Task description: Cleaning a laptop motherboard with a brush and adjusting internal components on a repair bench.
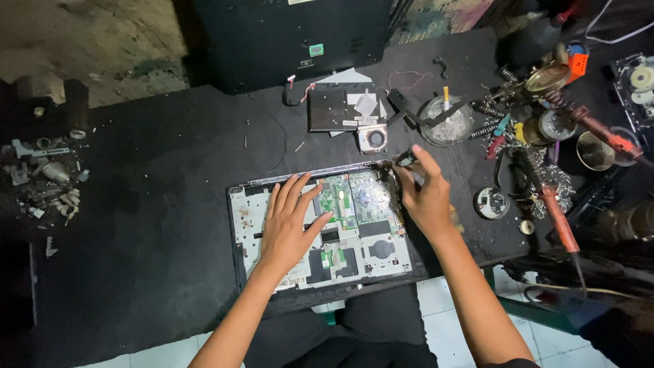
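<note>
Head view — left hand (289,228) flat on laptop (320,228)

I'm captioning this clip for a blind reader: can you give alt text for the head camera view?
A person's left hand lies flat on an opened laptop base with its green circuit board exposed, while the right hand pinches a small dark tool at the base's far right corner. Around it, the black table holds a cooling fan, soldering irons and small parts.

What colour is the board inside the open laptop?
Green circuit board, seen in the head view.
</note>
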